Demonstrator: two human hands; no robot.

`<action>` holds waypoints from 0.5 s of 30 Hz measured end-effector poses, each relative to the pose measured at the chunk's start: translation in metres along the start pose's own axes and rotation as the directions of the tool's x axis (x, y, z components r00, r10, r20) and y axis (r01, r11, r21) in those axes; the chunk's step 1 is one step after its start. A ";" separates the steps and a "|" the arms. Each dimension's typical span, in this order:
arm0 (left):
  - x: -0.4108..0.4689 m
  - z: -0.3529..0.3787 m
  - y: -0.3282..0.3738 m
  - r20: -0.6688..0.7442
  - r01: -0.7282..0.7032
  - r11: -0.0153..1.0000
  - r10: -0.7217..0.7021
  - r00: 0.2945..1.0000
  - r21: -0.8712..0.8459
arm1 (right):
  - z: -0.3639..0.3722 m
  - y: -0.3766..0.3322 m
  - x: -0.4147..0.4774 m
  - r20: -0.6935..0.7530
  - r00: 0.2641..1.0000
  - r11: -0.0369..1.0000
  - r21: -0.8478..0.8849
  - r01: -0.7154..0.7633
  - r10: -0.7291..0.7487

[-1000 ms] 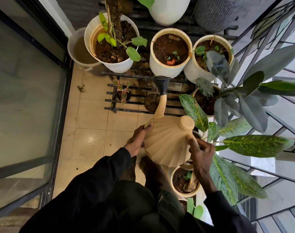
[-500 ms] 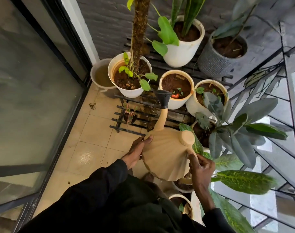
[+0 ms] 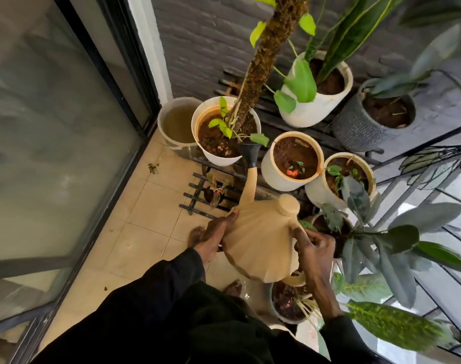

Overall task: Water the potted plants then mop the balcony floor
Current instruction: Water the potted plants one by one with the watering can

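I hold a beige ribbed watering can (image 3: pixel 261 243) in front of me. My left hand (image 3: pixel 215 236) presses against its left side and my right hand (image 3: pixel 313 248) grips its handle on the right. Its long spout ends in a black rose (image 3: pixel 249 151), which hangs beside the rim of a white pot with a moss pole (image 3: pixel 224 132). To the right stand a ribbed white pot with a small seedling (image 3: pixel 292 161) and another white pot (image 3: pixel 339 179). Further back are a white pot with a snake plant (image 3: pixel 318 98) and a grey pot (image 3: pixel 368 122).
A white bucket of murky water (image 3: pixel 177 124) stands in the corner by the glass sliding door (image 3: pixel 53 127). Black metal racks (image 3: pixel 198 198) carry the pots. Large leafy plants (image 3: pixel 382 245) and the metal railing (image 3: pixel 434 200) crowd the right. The beige tiled floor (image 3: pixel 145 232) lies at the left.
The view has tilted up, so more of the back pots shows. The watering can's rose has moved up from the low rack to the rim of the moss pole pot.
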State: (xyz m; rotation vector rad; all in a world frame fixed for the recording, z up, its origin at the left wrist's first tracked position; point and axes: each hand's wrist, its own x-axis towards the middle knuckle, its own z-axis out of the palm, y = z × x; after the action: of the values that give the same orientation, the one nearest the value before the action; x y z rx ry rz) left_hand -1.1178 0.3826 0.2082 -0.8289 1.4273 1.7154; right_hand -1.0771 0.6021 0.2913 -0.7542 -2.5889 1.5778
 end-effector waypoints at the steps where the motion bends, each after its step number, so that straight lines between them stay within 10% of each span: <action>1: 0.005 -0.007 0.007 -0.005 0.022 1.000 -0.022 1.000 0.006 | 0.010 -0.005 0.009 0.014 1.000 1.000 -0.018 -0.008 0.008; 15: 0.066 -0.085 0.096 0.059 0.240 0.971 -0.239 0.969 -0.014 | 0.117 -0.088 0.109 0.206 0.969 0.974 -0.209 -0.090 0.134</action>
State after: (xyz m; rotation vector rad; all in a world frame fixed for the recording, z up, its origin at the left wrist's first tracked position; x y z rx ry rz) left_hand -1.2324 0.2977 0.1863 -0.9172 1.2187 1.5597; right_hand -1.2379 0.5169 0.2831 -0.7944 -2.9473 1.5259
